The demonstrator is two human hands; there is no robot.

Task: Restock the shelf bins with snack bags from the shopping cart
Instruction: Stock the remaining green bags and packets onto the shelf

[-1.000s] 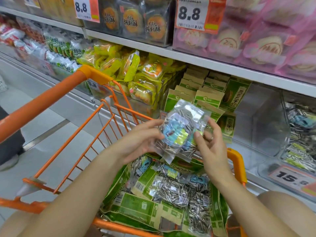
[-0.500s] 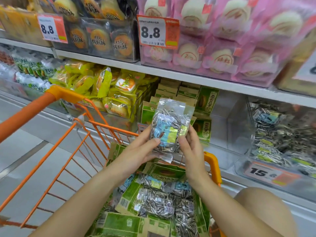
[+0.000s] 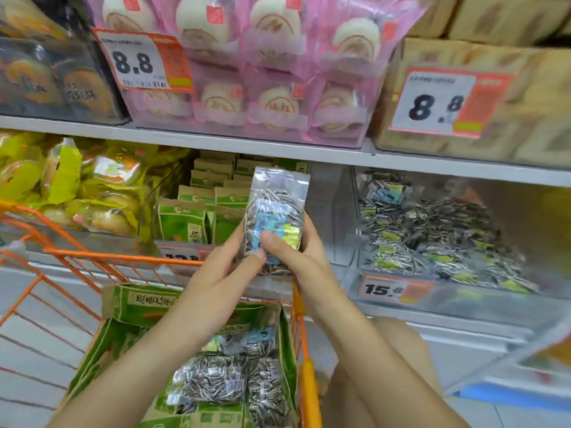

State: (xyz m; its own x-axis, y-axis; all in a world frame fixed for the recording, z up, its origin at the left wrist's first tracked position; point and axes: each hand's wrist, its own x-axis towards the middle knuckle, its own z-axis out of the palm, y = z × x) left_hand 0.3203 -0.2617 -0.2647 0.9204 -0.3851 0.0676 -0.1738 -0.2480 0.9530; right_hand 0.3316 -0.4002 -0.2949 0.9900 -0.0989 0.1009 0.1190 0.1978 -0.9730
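Currently, both hands hold one clear sunflower seed bag [image 3: 276,211] upright above the orange shopping cart [image 3: 102,257]. The left hand [image 3: 227,267] grips its lower left edge; the right hand [image 3: 296,257] wraps its lower right side, thumb across the label. The bag is in front of the green packets [image 3: 182,220], left of the clear shelf bin [image 3: 438,230] holding matching seed bags. More bags [image 3: 216,381] lie in the cart.

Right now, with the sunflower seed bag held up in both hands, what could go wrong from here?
The seed bag is held only at its lower end by the left hand and right hand, so it may slip. It sits nearer the green packets than the matching seed bin, so misplacing it seems possible.
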